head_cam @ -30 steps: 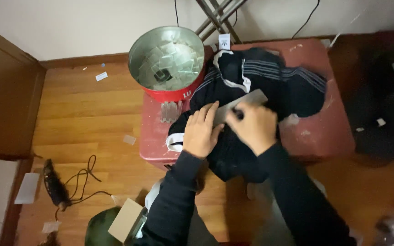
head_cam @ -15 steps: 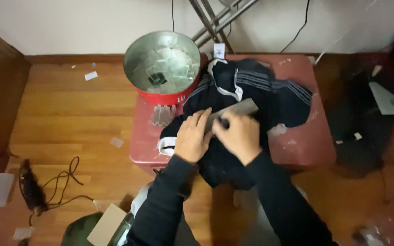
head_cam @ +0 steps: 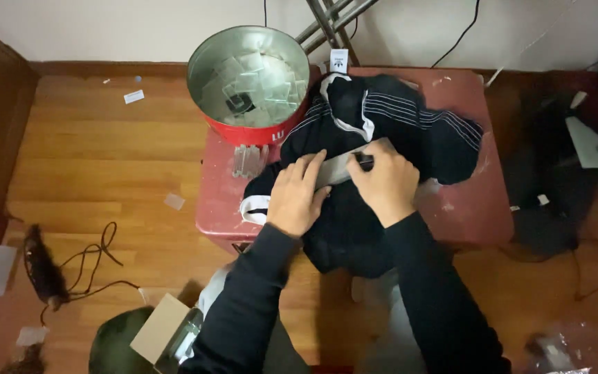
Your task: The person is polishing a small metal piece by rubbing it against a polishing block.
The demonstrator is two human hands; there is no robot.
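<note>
A flat, rectangular, pale grey translucent sheet of glass or plastic [head_cam: 340, 166] lies tilted across a crumpled black jacket with thin white stripes and white trim [head_cam: 410, 125]. The sheet's left end is pressed down under the left hand [head_cam: 297, 197]; its right end is partly hidden by the right hand [head_cam: 385, 183], whose fingers pinch a small black tool [head_cam: 364, 160] against the sheet's upper edge. The jacket lies heaped on the worn red surface [head_cam: 472, 208], spilling over its near edge.
</note>
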